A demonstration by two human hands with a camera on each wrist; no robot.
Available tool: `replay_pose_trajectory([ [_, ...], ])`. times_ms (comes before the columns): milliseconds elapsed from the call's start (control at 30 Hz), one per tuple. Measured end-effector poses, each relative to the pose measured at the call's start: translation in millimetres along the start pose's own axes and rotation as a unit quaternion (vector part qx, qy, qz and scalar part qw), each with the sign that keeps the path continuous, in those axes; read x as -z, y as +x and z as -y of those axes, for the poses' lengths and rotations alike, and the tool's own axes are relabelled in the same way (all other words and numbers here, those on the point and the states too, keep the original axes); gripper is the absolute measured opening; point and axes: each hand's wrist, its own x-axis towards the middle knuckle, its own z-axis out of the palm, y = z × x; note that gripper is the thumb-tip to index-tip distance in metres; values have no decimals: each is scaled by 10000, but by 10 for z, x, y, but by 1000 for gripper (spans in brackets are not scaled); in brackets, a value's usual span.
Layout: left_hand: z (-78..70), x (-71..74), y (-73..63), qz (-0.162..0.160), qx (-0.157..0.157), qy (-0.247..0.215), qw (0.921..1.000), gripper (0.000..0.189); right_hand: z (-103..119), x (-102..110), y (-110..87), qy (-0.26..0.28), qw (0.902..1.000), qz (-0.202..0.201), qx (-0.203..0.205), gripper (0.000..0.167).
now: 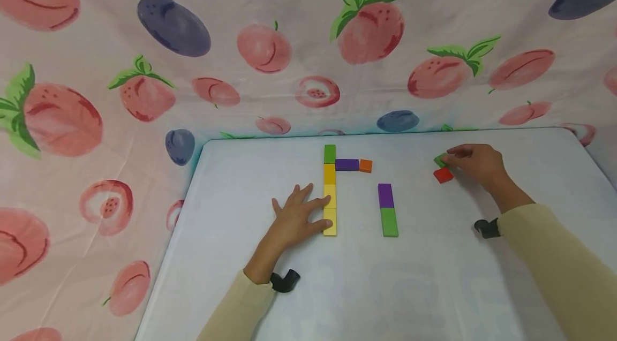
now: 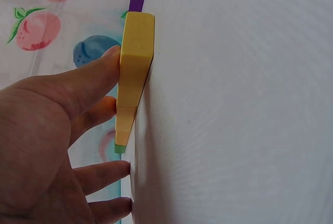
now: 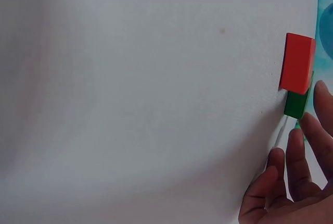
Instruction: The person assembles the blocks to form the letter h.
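My left hand lies with fingers spread on the left side of a column of yellow blocks. Its thumb and index fingertips touch the lower yellow blocks in the head view; the left wrist view shows the thumb against a yellow block's side. Over at the right, my right hand pinches a small green block at its edge with thumb and index finger, partly covering it. A red block sits just in front of that green one and overlaps it in the right wrist view.
Another green block tops the yellow column. A purple block and an orange block extend right from the column's upper part. Farther right, a second purple block meets a longer green block. Fruit-patterned cloth rises behind the white table.
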Motion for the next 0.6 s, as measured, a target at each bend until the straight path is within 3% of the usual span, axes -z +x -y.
replay_pose_trajectory([
  [600,1,-12,16,11,30,88,10000,57,-39,-34,27,-42,9999,13,152,56],
])
